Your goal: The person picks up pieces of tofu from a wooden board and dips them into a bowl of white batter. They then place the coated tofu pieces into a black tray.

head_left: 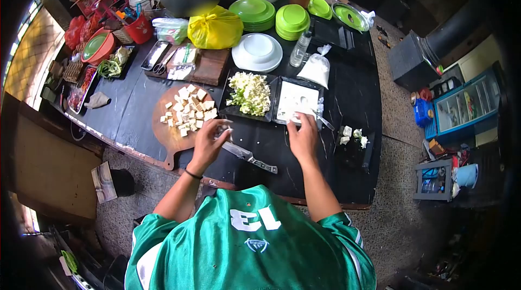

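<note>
My left hand (pixel 210 141) hovers over the table just right of a round wooden board (pixel 167 141) piled with pale tofu cubes (pixel 187 108). Its fingers are curved and apart, with nothing visible between them. A knife (pixel 249 157) lies beside that hand, its handle pointing right. At the near edge of a black tray with white contents (pixel 293 97), my right hand (pixel 303 137) has its fingertips pressed close together; whatever they pinch is hidden. A spoon (pixel 324 122) rests at this tray's right side. Chopped pale green vegetables (pixel 248 94) fill the adjoining black tray.
White plates (pixel 257 52), a clear bottle (pixel 300 49) and a bag of white powder (pixel 316 67) stand behind the trays. A yellow bag (pixel 215 28) and green plates (pixel 252 12) are farther back. On the right, a dark tray (pixel 350 155) holds several white pieces.
</note>
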Tool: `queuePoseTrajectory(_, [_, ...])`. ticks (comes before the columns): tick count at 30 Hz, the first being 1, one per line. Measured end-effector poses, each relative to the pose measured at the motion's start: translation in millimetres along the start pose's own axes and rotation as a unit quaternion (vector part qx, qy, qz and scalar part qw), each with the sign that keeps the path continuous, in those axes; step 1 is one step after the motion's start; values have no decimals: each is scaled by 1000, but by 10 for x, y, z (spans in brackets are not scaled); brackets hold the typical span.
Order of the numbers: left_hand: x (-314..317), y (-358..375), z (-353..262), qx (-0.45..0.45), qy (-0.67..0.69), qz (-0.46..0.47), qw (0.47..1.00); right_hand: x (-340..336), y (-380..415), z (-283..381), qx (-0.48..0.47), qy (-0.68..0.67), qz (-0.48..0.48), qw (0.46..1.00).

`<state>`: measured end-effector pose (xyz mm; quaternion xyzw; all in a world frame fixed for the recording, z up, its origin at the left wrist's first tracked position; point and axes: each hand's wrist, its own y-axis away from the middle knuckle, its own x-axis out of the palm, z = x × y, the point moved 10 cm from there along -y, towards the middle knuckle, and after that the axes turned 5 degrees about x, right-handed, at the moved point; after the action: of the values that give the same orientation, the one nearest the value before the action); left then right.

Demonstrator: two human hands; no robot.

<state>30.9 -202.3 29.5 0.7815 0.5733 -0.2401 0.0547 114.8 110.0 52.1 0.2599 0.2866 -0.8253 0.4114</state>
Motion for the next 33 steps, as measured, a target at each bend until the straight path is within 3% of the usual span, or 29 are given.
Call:
queuePoseTrajectory(1, [-172,86,193,-44,-1,-17,999,102,47,162,-9,-4,6,1000])
queuePoseTrajectory(3, [-523,219,502,-24,12,-76,997,429,152,467,-11,-34,80,996])
queuePoseTrajectory(5, [-876,334,504,-24,-75,-121,990,860,270,744,-64,-72,143,985])
queuePoseTrajectory(7, [-1077,394,584,-27,-112,-125,985,1210,390,1106,-115,-33,204,972])
queuePoseTrajectory(10, [-1267,467,677,-27,-118,-124,985,1677,444,1468,-110,38,281,953])
queuePoseTrajectory(14, [-1447,531,753,-32,-136,-99,985,2146,337,1712,-164,147,207,953])
queuePoseTrajectory(16, [-1539,556,853,-30,-122,-99,987,2298,390,1802,-222,253,153,929])
queuePoseTrajectory(19, [-1688,582,968,-31,-109,-95,989,2478,499,1755,-235,294,149,914])
queuePoseTrajectory(25, [-1876,560,1120,-14,-108,-86,990,2509,661,1797,-287,301,97,904])
queuePoseTrajectory(33, [-1994,356,1025,20,-93,-69,993,2475,422,1900,-313,303,121,892])
